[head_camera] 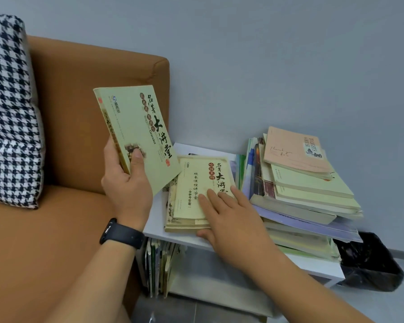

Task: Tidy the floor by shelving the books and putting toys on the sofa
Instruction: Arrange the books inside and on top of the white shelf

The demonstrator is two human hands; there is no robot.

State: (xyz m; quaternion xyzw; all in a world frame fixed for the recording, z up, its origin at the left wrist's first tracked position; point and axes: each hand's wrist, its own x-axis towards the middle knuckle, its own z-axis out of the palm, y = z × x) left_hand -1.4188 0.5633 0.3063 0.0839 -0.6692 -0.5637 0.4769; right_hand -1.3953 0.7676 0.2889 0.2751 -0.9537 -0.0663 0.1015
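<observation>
The orange sofa filled the left side, with a houndstooth cushion leaning against its back. To its right, touching its arm, stood a low white shelf against the grey wall; bare shelf top showed only along the front and left edges. A tall, uneven pile of books took up the right half of the top, its lower books jutting past the front edge. A black bin sat on the floor just beside the shelf's right end. More books stood upright in the lower compartment at its left, with open room to their right.

The left hand held a pale green book above the sofa arm, thumb on the cover and fingers curled behind the spine; its long axis ran up and slightly left, cover toward the camera, lower corner over the shelf. The right hand lay flat, fingers straight and slightly apart, on the top of a short stack at the shelf's left, whose long axis ran front to back.
</observation>
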